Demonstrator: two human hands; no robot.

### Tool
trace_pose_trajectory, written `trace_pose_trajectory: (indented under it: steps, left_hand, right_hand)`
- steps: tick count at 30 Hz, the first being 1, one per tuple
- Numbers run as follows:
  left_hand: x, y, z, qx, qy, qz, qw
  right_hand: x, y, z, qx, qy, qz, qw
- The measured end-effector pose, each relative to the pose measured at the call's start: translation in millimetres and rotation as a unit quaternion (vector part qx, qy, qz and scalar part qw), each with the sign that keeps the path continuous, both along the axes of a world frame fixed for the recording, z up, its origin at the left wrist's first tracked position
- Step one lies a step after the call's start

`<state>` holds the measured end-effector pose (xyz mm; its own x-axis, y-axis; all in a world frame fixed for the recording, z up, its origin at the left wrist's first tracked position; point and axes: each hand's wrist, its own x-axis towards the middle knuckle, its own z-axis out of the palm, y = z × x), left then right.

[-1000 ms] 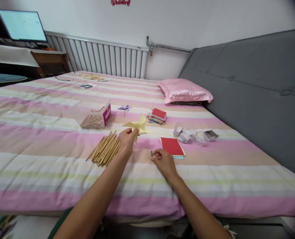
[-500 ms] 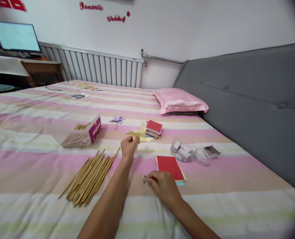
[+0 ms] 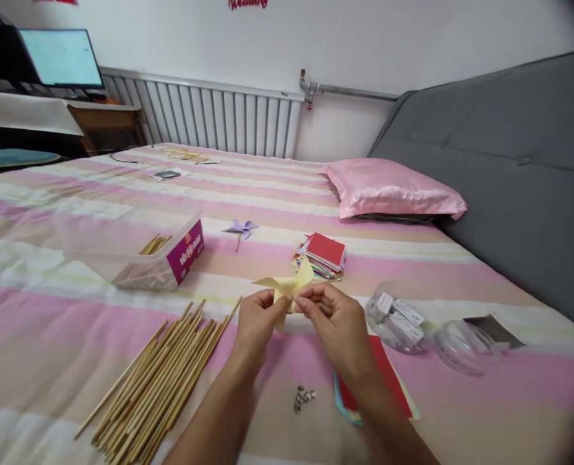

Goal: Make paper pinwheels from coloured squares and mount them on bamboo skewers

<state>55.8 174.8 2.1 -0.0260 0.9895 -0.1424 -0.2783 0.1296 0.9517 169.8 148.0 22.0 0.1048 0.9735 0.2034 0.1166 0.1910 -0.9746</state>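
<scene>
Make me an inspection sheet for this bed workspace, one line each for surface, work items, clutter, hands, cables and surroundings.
Surface: striped bedspread, pink, white and pale green bands.
Work items: yellow paper pinwheel held above the bed; small metal fasteners lying below the hands; bamboo sticks in a loose pile at the left.
Clutter: clear stick box; purple pinwheel; paper stack; red sheet; two clear plastic tubs.
Hands: left hand and right hand both pinch the pinwheel at its centre.
Cables: thin dark cord on the far edge of the bed.
Surroundings: pink pillow, grey headboard, radiator, monitor.
</scene>
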Motion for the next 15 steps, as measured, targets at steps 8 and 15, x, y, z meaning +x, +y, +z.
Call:
trace_pose_trajectory:
  steps: [8, 15]
  left_hand:
    - [-5.2, -0.9, -1.9, -0.073, -0.076, -0.064, 0.992]
    - [-2.7, -5.7, 2.4, -0.063, -0.074, -0.074, 0.993]
  right_hand:
    - [19.3, 6.4, -3.6, -0.067, -0.09, -0.02, 0.993]
    - [25.7, 5.6, 0.7, -0.045, -0.094, -0.018, 0.994]
